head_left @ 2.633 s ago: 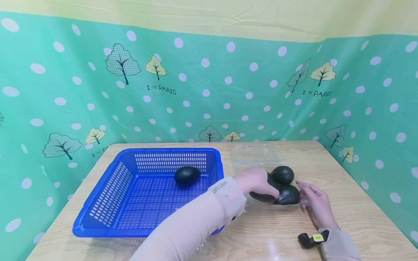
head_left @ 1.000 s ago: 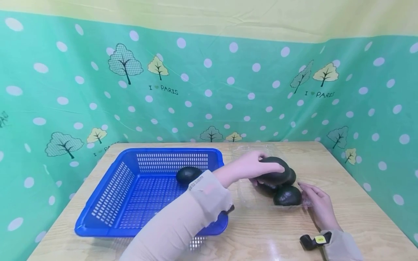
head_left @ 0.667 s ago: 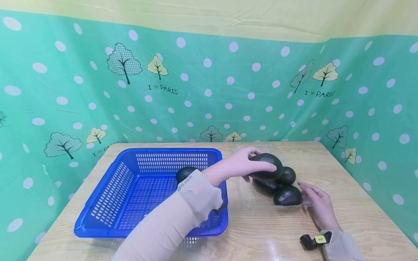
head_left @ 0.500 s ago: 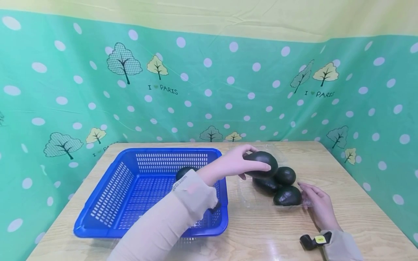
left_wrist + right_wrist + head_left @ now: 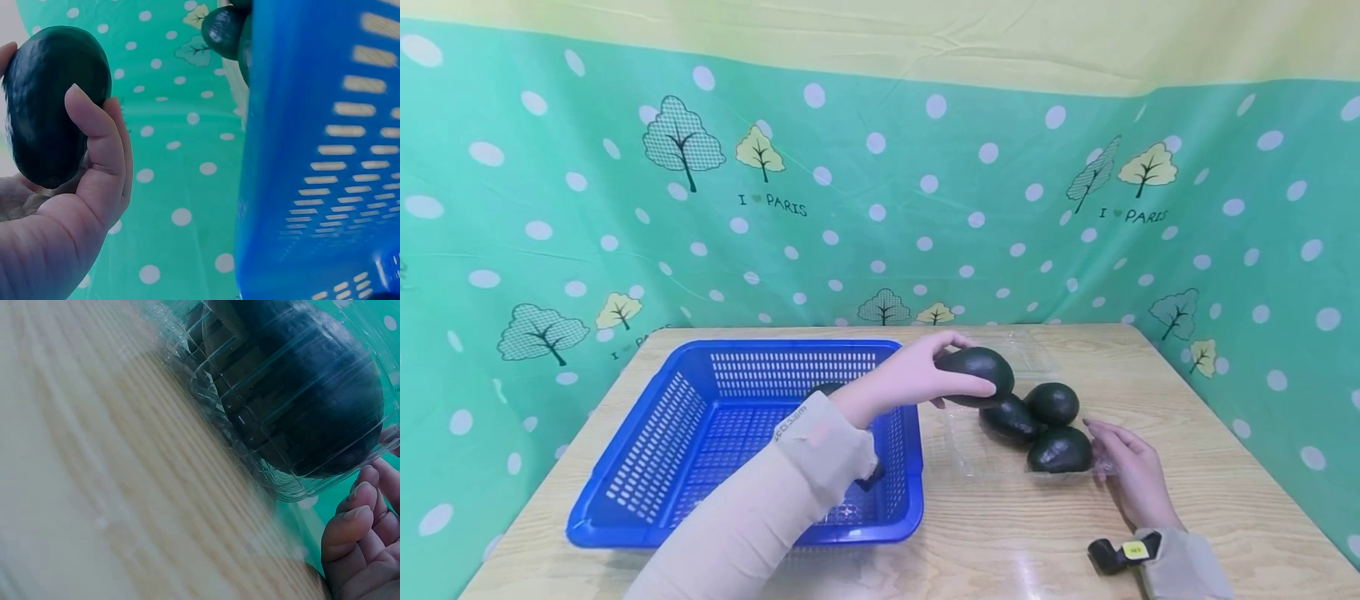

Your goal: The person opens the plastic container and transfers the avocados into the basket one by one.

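Blue perforated basket at L. L hand clamped on avocado, held betw basket & 3 other avocados in clear tray. R hand pinches tray rim: R-wrist cam shows it, head cam barely.

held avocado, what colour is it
The avocado is dark green, nearly black, best seen in the left wrist view.

Left fingers grip 1 avocado near 3 others in clear tray.
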A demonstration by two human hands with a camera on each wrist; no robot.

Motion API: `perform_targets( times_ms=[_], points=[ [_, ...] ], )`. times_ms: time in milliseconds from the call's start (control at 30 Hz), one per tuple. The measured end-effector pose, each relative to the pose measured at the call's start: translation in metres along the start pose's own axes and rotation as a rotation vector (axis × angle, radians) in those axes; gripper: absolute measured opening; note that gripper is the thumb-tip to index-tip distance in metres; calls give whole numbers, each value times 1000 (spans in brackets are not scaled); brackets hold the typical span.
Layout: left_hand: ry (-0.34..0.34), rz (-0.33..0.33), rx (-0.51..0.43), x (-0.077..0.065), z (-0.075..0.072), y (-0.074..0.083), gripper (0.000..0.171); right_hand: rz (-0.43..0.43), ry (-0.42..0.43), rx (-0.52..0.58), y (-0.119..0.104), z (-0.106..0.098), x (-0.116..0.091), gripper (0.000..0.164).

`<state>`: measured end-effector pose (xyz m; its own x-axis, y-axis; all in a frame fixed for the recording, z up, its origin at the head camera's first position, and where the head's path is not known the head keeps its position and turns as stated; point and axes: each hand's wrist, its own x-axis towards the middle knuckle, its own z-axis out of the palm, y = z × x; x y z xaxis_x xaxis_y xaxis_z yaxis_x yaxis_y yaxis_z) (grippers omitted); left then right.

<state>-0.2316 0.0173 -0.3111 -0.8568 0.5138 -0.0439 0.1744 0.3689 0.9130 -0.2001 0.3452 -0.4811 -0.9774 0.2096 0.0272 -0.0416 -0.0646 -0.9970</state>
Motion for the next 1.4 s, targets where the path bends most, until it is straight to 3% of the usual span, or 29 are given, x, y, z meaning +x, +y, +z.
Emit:
perform_targets(
  times_ms=[967, 1200, 1400],
  points=[
    [108, 30, 15, -25, -30, -25, 64, 6, -21, -23, -2, -1, -2, 15],
    [153, 36, 114, -28, -36, -32, 63, 14, -17, -33, -4, -2, -3, 14],
    [171, 22, 143, -32, -42, -40, 61, 31, -9, -40, -3, -2, -2, 14]
  ],
)
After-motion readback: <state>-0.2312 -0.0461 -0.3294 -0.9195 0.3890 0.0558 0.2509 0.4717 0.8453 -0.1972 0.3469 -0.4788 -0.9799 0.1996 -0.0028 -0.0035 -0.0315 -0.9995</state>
